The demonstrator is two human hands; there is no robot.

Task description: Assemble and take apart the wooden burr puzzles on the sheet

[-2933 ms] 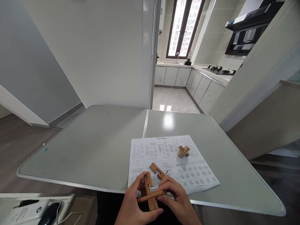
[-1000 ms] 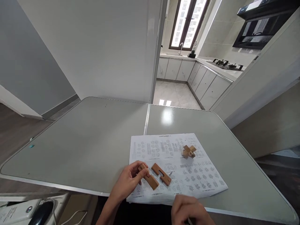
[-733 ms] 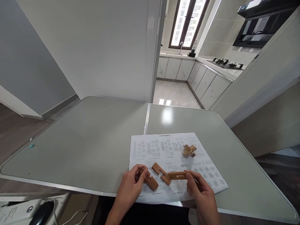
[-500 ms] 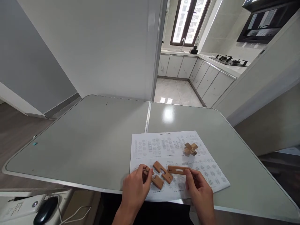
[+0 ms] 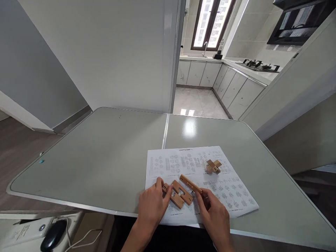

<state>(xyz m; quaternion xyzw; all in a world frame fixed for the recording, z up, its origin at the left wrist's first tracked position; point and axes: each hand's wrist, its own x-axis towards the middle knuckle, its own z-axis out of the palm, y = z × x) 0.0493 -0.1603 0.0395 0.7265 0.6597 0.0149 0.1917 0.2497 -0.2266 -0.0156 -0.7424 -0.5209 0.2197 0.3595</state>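
Note:
My left hand point(image 5: 154, 200) grips a notched wooden puzzle piece point(image 5: 174, 198) by its left end, with a number partly showing between thumb and fingers. Just right of it, a second notched wooden piece point(image 5: 187, 196) lies slantwise on the printed sheet point(image 5: 168, 217), close against the first. In my right hand point(image 5: 213, 213), a long flat wooden piece point(image 5: 189, 182) is pinched at its near end; it is tilted on edge and points away to the left. Farther back on the sheet rests an assembled wooden cross puzzle point(image 5: 213, 166) with numbers on it.
The sheet lies on a grey-green table point(image 5: 110, 150) with a metal rim. A small teal bit point(image 5: 41, 161) sits near the left edge. Below left are a black computer mouse point(image 5: 54, 235), a white box point(image 5: 28, 233) and a white cable point(image 5: 86, 238).
My right hand has moved left with the long piece, which has turned from lying level to slanted and on edge. The left hand's piece has come up against the second notched piece.

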